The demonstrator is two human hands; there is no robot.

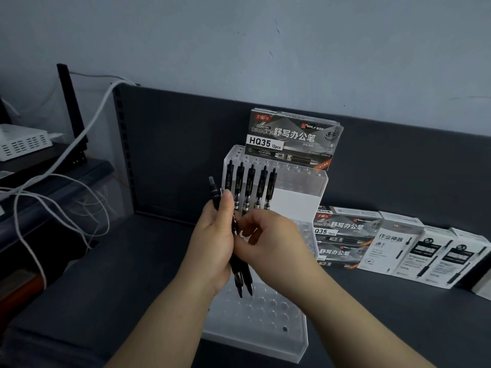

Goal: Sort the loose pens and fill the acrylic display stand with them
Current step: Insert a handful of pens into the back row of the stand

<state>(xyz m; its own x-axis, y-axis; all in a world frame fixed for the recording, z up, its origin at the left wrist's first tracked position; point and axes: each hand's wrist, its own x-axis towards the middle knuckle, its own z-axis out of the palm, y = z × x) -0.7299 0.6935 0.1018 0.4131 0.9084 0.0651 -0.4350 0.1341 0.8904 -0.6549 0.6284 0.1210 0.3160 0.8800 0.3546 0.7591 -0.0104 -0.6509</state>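
Clear acrylic display stand (255, 341): stepped and drilled with rows of round holes. The front tier, nearest the viewer, holds no pens in the part that shows.

Left hand (215, 243): above the stand's front tier, fingers wrapped round a bundle of black gel pens (243, 277), tips down and clicker ends up.

Right hand (271, 240): also over the stand, touching the left hand. Its fingers are curled onto the bundle, apparently pinching a single pen loose.

Seated pens (249, 187): five, black, upright in the left part of a row on the stand's raised rear tier. The holes to their right are vacant.

HQ35 pen box (292, 139): on the stand's top rear edge, tilted.

Further pen boxes (425, 251): dark and white, lying right of the stand.

White cables (79, 139): left of the stand, well apart.

Step in hand, as judged: separate one pen and seat it beside the fifth. To do it well:
- draw the pen out lengthwise by the barrel;
- grip the rest firmly in the left hand so they do not slide;
- lower the pen tip-first, straight into the next vacant hole;
- turn the clip to match its neighbours.
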